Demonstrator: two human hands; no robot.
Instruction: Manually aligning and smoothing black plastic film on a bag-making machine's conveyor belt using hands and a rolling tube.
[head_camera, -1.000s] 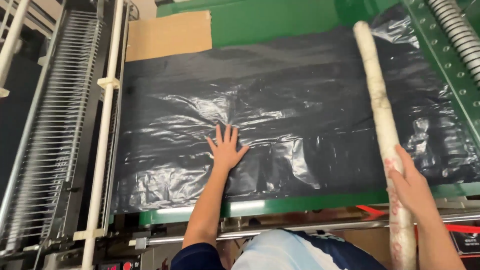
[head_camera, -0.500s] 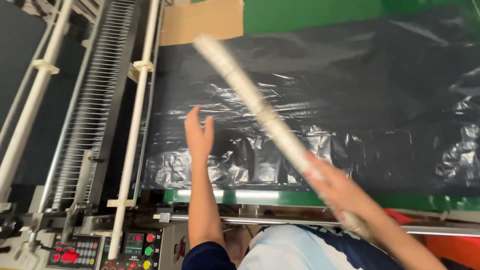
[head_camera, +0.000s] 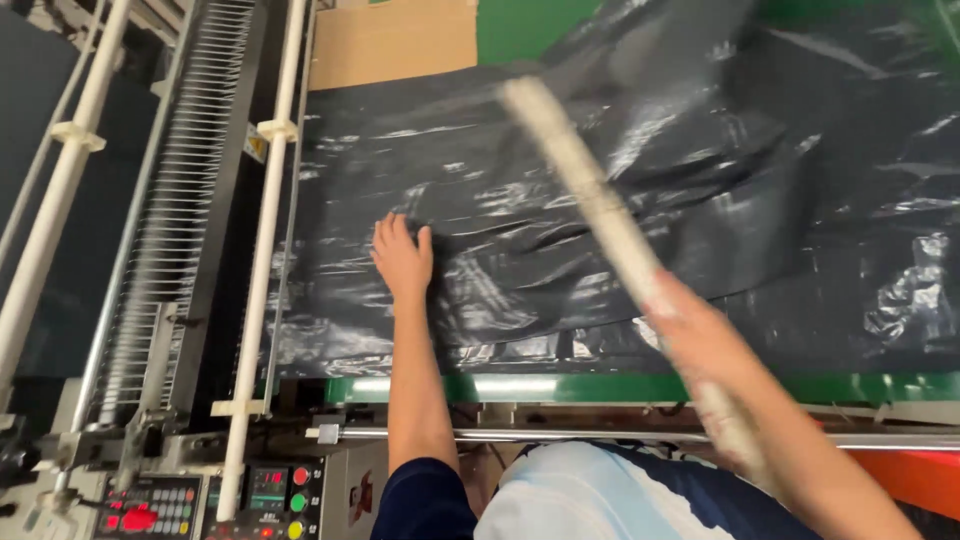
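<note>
Pressing flat on the black plastic sheet (head_camera: 620, 230), the left hand (head_camera: 403, 257) lay palm down with fingers together, near the sheet's left edge. That edge ran just beside the white vertical rail (head_camera: 268, 250), little room left there. The sheet covered most of the green table (head_camera: 640, 387); its near edge stopped just short of the table's front lip, where a green strip showed. At the far left corner a piece of brown cardboard (head_camera: 395, 42) lay just beyond the sheet's top edge.

The right hand (head_camera: 700, 335) gripped the lower part of a long pale tube (head_camera: 590, 195) (blurred, so finger detail was unreadable). The tube ran diagonally, up and left over the middle of the sheet; whether it touched the plastic I couldn't tell. Open sheet lay between tube and left hand, well apart. To the right of the tube the sheet was wrinkled and unobstructed up to the frame edge.

A control panel with red and green buttons (head_camera: 270, 495) sat below the table's left front, by the person's left sleeve.
</note>
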